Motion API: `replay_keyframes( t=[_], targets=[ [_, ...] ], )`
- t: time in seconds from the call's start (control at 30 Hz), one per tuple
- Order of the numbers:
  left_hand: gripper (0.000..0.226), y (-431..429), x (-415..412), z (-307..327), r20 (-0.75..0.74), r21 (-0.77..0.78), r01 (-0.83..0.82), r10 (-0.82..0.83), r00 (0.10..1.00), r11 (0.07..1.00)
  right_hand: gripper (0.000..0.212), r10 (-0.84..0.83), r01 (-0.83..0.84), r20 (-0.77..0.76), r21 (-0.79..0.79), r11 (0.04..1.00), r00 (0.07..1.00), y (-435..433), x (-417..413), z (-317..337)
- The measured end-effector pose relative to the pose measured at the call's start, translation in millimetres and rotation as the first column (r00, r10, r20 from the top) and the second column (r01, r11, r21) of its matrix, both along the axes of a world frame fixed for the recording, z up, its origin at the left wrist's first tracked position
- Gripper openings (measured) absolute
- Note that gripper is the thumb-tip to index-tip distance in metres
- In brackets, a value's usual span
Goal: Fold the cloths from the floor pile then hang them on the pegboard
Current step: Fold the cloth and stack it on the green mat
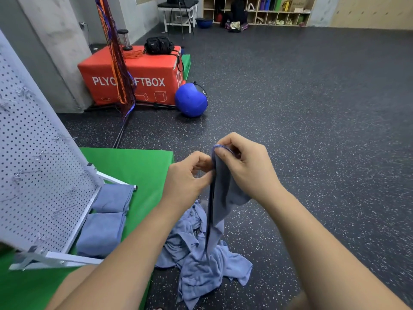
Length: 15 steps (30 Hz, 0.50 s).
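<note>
- Speckled black gym floor (pixel 312 130) stretches away to shelves at the far wall.
- Both hands pinch one blue cloth (pixel 220 191) by its top edge: the right hand (pixel 248 166) clamps the hem, and the left hand (pixel 190 175), just beside it, nips the same edge, likely hunting for a corner.
- Held high, the cloth hangs straight, its tail reaching the pile (pixel 201 260) on the floor below.
- Two folded cloths (pixel 105 215) lie on the green mat (pixel 138 166) at the foot of the pegboard (pixel 38 175), probably staged for hanging; its hooks look bare.
</note>
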State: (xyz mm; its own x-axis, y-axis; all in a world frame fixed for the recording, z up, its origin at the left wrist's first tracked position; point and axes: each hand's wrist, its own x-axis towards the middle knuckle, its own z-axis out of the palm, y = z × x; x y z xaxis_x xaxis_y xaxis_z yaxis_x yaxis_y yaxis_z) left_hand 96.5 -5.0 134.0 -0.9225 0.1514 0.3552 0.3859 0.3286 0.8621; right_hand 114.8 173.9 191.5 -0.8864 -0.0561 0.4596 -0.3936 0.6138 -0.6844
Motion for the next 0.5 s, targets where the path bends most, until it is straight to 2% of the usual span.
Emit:
replay_keyframes(
  t=[0.2, 0.33, 0.5],
  targets=[
    [0.019, 18, 4, -4, 0.11, 0.098, 0.004, -0.015, 0.994, 0.995, 0.005, 0.045, -0.045, 0.012, 0.012, 0.999, 0.999, 10, 4, 7],
    [0.024, 21, 2, -4, 0.098, 0.125, -0.021, 0.009, 0.995, 0.992, 0.007, 0.061, -0.062, 0.024, 0.007, 0.998, 0.998, 18, 6, 11],
    [0.025, 21, 5, 0, 0.051, 0.15, 0.024, -0.032, 0.998, 0.988, 0.008, 0.077, -0.077, 0.03, 0.013, 0.997, 0.997, 25, 6, 14]
  ],
)
